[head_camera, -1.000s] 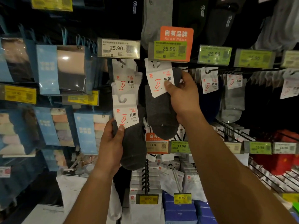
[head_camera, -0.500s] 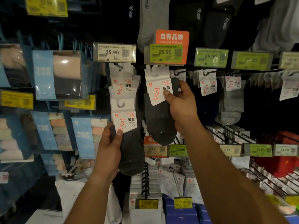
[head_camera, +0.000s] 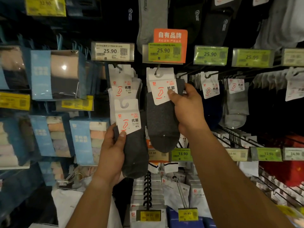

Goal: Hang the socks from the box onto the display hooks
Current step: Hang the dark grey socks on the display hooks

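Hands first: the left hand (head_camera: 113, 152) grips a dark grey sock pack (head_camera: 133, 145), thumb on its white card, held below the white packs (head_camera: 123, 86) on their hook. Further up, the right hand (head_camera: 185, 109) pinches the card of a second grey pack (head_camera: 162, 125), its hanger hole on the display hook (head_camera: 158, 69) beneath the green 25.90 price tag (head_camera: 164, 51).

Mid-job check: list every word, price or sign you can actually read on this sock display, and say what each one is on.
"自有品牌": orange sign above the hooks.
"25.90": white price tag, green price tag and the next green tag.
"13.90": lower green tag.
"39.90": yellow tag at the bottom.
"32.90": yellow tag top left, faint.
"抗菌": card on the sock pack in the right hand, and card on the pack in the left hand.
"XL": blue box.
Small print and QR codes: unreadable.
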A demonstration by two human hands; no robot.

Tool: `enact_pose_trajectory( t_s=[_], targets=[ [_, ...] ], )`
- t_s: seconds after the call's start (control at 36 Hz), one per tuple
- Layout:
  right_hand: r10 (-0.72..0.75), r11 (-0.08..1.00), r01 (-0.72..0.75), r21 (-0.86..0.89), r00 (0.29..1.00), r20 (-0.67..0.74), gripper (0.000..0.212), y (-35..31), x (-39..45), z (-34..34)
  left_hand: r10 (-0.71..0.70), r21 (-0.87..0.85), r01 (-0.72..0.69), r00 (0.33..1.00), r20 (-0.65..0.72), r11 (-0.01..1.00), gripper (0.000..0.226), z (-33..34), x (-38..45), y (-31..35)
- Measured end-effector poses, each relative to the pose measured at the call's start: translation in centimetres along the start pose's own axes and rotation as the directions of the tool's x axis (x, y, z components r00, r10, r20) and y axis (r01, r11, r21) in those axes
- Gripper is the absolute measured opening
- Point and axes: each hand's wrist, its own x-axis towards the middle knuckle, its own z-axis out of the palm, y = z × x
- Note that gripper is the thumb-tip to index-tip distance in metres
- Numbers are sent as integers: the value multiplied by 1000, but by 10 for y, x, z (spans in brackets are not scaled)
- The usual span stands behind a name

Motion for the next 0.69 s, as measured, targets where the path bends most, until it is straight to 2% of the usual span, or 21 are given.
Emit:
enact_pose_trajectory(
  t_s=[0.11, 0.25, 0.44, 0.58, 0.69],
  targets=[
    [-48, 999, 47, 22, 998, 34, 28, -2, -4, -1, 13, 4, -13, 1000, 6, 1000, 30, 1, 2, -3],
    [-87, 995, 86, 44, 996, 13, 29, -10, -1, 2, 31, -6, -31, 999, 11, 999, 29, 4, 5, -2],
    [-77, 996, 77, -47, 997, 0, 20, -15, 16, 9, 26, -4, -26, 1000, 12, 1000, 29, 2, 10, -2],
    [-25, 990, 21, -138, 999, -31, 24, -3, 42, 11, 21, 4, -21, 1000, 5, 1000, 28, 2, 13, -1],
    [13, 964, -26, -265, 999, -52, 40, 15, 72, 17, 5, 30, -5, 1000, -7, 1000, 32, 3, 14, 1]
  ],
)
